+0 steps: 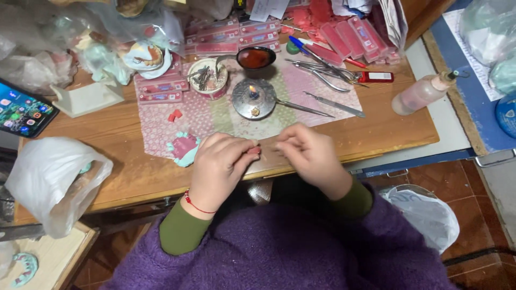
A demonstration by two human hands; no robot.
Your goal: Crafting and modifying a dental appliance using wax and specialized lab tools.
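Two hands meet over the worktop (pixel 134 172): I see left hand (pixel 219 166) pinching pink wax (pixel 253 152); right hand (pixel 310 156) closed, contents unclear, near burner (pixel 253 99).

Lit burner (pixel 253 99) beside tweezers (pixel 322 72); phone (pixel 22 109); squeeze bottle (pixel 422 93).

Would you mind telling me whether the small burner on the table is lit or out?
Lit. A small flame with a blue-orange glow stands at the centre of the round metal burner, just beyond the person's hands.

Burner (pixel 253 98) behind hands (pixel 269 156); phone (pixel 24 111) left
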